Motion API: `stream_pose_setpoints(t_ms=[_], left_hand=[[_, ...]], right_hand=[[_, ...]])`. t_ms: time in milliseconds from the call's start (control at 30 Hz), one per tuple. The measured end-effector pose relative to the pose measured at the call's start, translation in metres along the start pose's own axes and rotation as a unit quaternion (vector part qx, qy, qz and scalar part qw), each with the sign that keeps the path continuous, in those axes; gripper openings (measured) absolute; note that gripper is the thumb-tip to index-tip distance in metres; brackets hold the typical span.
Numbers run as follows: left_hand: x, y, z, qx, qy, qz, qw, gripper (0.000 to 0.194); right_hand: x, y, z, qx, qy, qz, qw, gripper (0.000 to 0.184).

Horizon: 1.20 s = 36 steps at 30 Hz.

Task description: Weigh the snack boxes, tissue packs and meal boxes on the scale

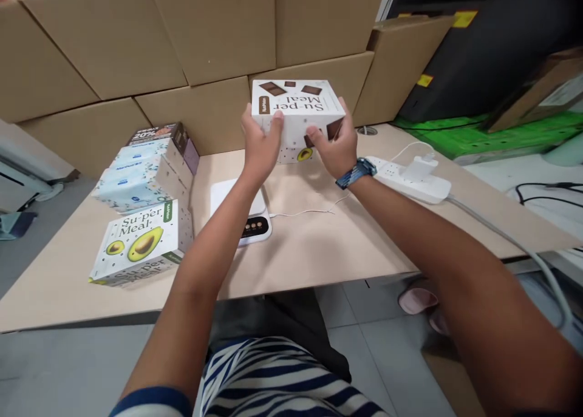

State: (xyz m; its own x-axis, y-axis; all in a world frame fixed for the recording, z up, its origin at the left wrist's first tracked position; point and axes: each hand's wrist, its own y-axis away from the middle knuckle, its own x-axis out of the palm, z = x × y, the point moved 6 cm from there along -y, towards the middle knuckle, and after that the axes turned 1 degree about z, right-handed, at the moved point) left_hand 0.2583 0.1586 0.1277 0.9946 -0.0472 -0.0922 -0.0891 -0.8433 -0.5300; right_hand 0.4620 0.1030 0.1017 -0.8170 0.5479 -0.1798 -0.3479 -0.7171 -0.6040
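Observation:
Both hands grip a white Su-per Meal box (pixel 296 98) with chocolate pieces printed on it, near the back of the table. My left hand (pixel 263 135) holds its left end, thumb on the near face. My right hand (pixel 337 141), with a blue watch on the wrist, is closed round the right end. Beneath it shows part of another white box (pixel 289 156) with an avocado print; whether the two touch I cannot tell. A white digital scale (pixel 262 206) lies nearer me, partly hidden by my left forearm. An avocado Su-per Meal box (pixel 141 241) sits at the left.
Light blue tissue packs (pixel 132 177) and a dark brown box (pixel 157 133) stand at the left back. To the right lies a white power strip (pixel 405 180) with a plugged-in adapter; a thin white cable (pixel 303 212) runs to the scale. Cardboard boxes (pixel 214 119) wall off the back.

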Motion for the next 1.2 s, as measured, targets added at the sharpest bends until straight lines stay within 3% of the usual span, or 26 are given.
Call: stream_pose_setpoints(t_ms=[67,167,400,533,700,833,1000,1200], left_hand=[[0.006,-0.022,0.026,-0.018,0.014,0.01,1.0,0.087],[0.011,-0.034,0.057,-0.021,0.005,0.039,0.999,0.083],[0.01,-0.05,0.103,-0.019,-0.023,0.065,0.997,0.091],[0.011,-0.058,0.116,-0.038,-0.037,0.049,0.997,0.085],[0.017,-0.067,0.128,-0.068,-0.062,0.07,0.993,0.092],[0.02,-0.074,0.133,-0.075,-0.085,0.091,0.989,0.091],[0.02,-0.076,0.137,-0.09,-0.067,0.121,0.986,0.1],[0.026,-0.089,0.148,-0.116,-0.057,0.124,0.984,0.114]], right_hand=[[-0.005,-0.018,-0.012,0.01,0.057,0.032,0.998,0.1],[-0.009,-0.037,-0.027,0.031,0.105,0.073,0.991,0.097],[-0.001,-0.048,-0.037,0.066,0.164,0.119,0.977,0.075],[0.004,-0.047,-0.042,0.071,0.149,0.171,0.971,0.057],[0.005,-0.054,-0.048,0.082,0.145,0.204,0.965,0.059],[0.006,-0.062,-0.056,0.099,0.157,0.202,0.962,0.058],[0.008,-0.061,-0.066,0.117,0.169,0.191,0.96,0.073],[0.009,-0.062,-0.069,0.116,0.194,0.19,0.955,0.068]])
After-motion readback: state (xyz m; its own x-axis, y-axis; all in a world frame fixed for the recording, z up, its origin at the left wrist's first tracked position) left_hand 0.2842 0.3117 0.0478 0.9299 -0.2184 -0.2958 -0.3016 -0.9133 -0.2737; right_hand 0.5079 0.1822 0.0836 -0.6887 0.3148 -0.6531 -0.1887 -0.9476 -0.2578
